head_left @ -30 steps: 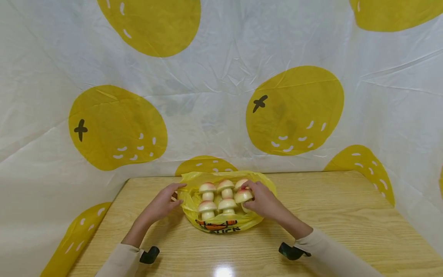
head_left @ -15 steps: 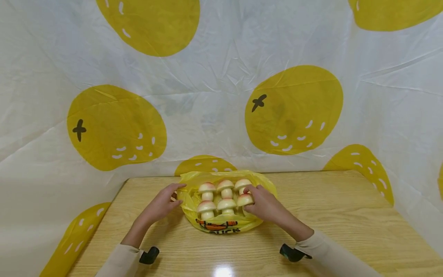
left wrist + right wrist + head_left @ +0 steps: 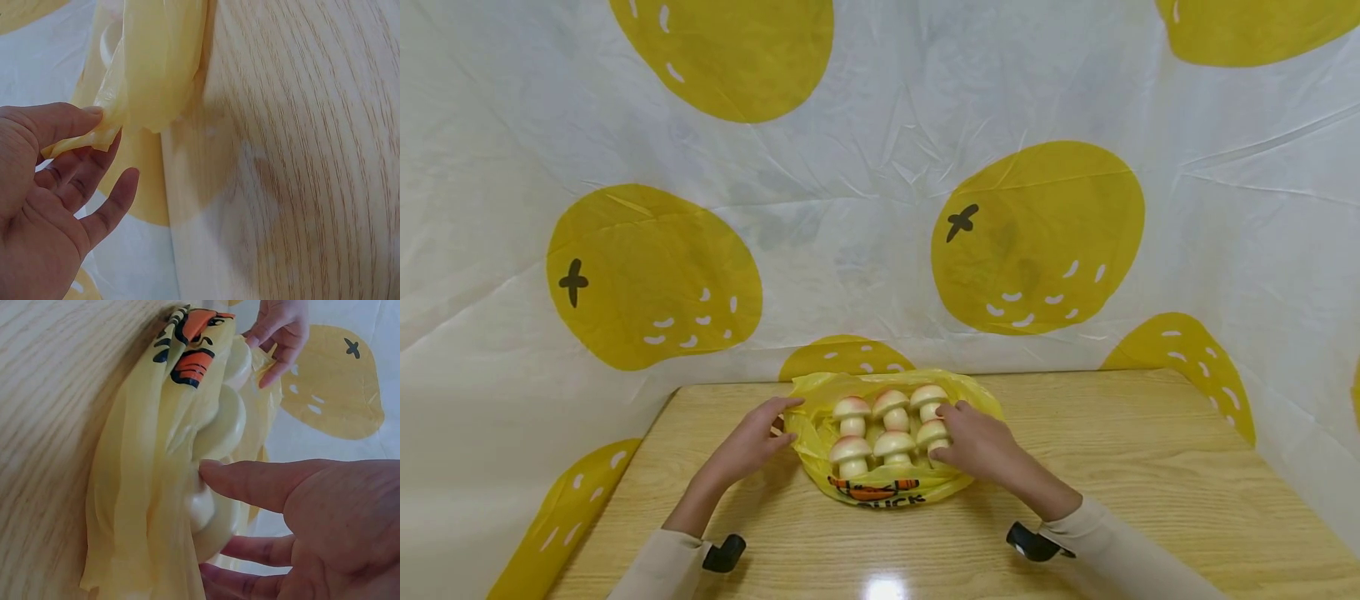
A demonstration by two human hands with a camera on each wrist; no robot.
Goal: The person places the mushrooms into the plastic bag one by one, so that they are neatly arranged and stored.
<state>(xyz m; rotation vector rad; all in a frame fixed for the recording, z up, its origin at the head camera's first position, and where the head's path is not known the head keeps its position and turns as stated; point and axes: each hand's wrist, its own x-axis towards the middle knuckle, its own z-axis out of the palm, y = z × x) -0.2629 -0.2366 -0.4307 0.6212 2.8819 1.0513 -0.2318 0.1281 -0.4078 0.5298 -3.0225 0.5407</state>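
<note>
A yellow plastic bag lies spread with its mouth up on the table, its front printed in orange and black. Inside are several cream mushrooms with pinkish caps, in two rows. At the bag's left edge, my left hand pinches the rim; the left wrist view shows thumb and fingers on the thin plastic. My right hand is at the front right mushroom, thumb and fingers spread around its right side. In the right wrist view that mushroom sits between the straight thumb and the fingers; any contact is unclear.
The wooden table stretches to both sides of the bag. Behind it hangs a pale cloth with large yellow fruit prints. A dark wrist camera sits below the right wrist, another below the left.
The front right mushroom, gripped and tilted a second ago, now sits in the front row. My right hand's fingers have loosened and drawn slightly right. My left hand has stayed at the rim.
</note>
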